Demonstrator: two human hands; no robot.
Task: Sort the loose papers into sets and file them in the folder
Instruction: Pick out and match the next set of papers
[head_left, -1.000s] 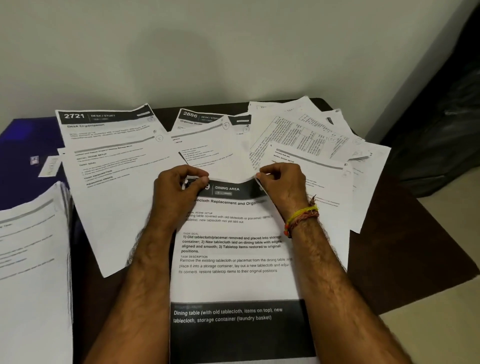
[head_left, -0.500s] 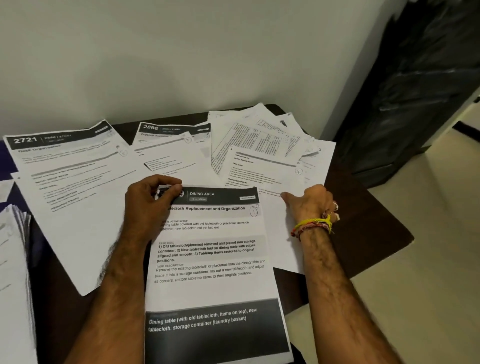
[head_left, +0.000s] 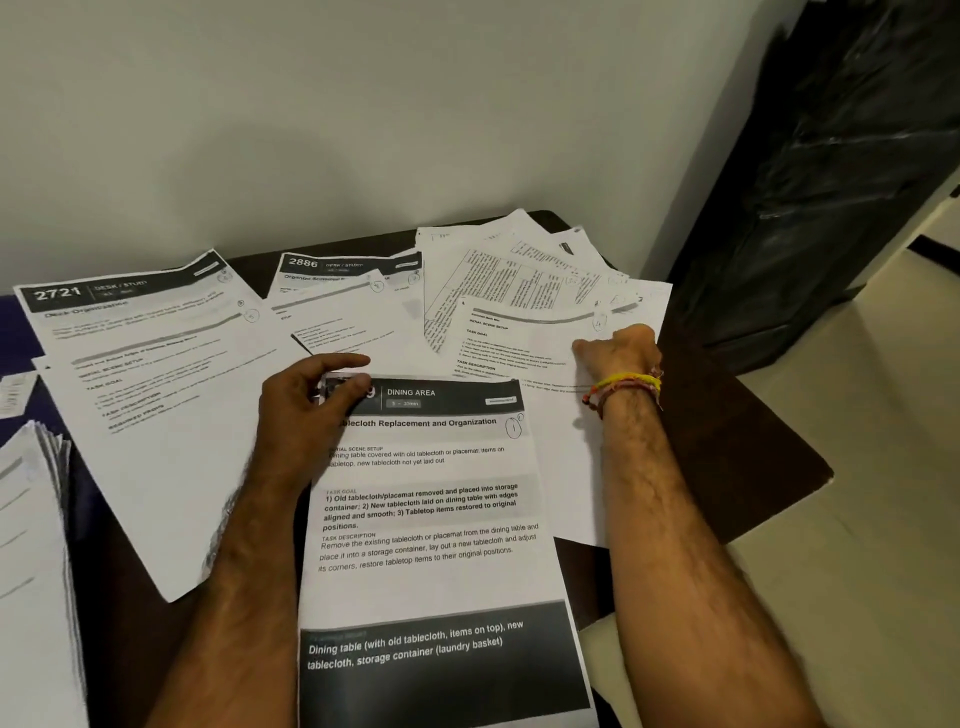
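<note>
The left hand (head_left: 306, 410) has its thumb and curled fingers pinching the top left corner of the "Dining Area" sheet (head_left: 431, 519), the thumb lying across the dark header and covering part of the printed number. The right hand (head_left: 621, 351) reaches out to the right, knuckles up, its fingers bent down onto a white page with a grey bar (head_left: 524, 343); whether they pinch that page or only press on it cannot be told, since the fingertips are hidden under the hand. A yellow and orange thread bracelet (head_left: 626, 387) circles the right wrist. The "Dining Area" sheet lies flat in the middle nearest the person, printed side up, with a black header, the title "Tablecloth Replacement and Organization", blocks of text and a dark band at its foot. Past it, loose papers fan across the dark brown table (head_left: 727, 452): the sheet headed 2721 (head_left: 130, 332) at the left, the sheet headed 2886 (head_left: 348, 270) behind the left hand, and a spread of overlapping table-printed pages (head_left: 519, 275) at the far right corner. A thick stack of papers (head_left: 31, 545) sits at the left edge on a blue surface (head_left: 15, 332). A black plastic bag (head_left: 831, 182) stands against the wall to the right.
</note>
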